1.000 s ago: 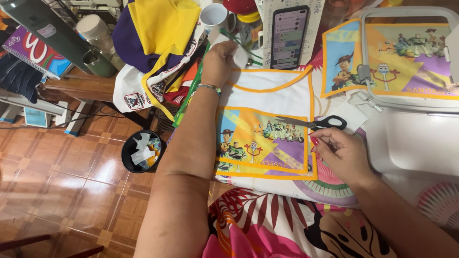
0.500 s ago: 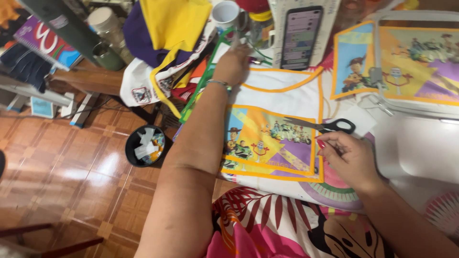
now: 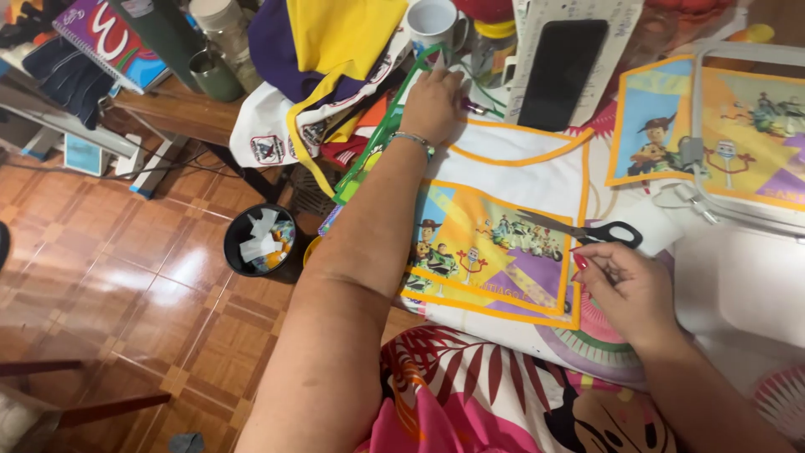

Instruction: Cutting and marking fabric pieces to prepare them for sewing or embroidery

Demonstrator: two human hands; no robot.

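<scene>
While seated at cluttered table [image 3: 180, 109], person works over white apron [image 3: 511, 180] with orange trim and cartoon-print pocket [image 3: 490, 252]. Right hand [image 3: 629, 289] nearest camera, grip loosely curled, fingertips pinched at pocket's right edge; whether thread held, cannot tell. Black-handled scissors [image 3: 587, 232] lie on apron just beyond right hand. Left hand [image 3: 432, 105] stretched farther, palm down, grip released, resting at apron's top edge beside green strip [image 3: 377, 143]. White mug [image 3: 434, 21] beyond.
</scene>
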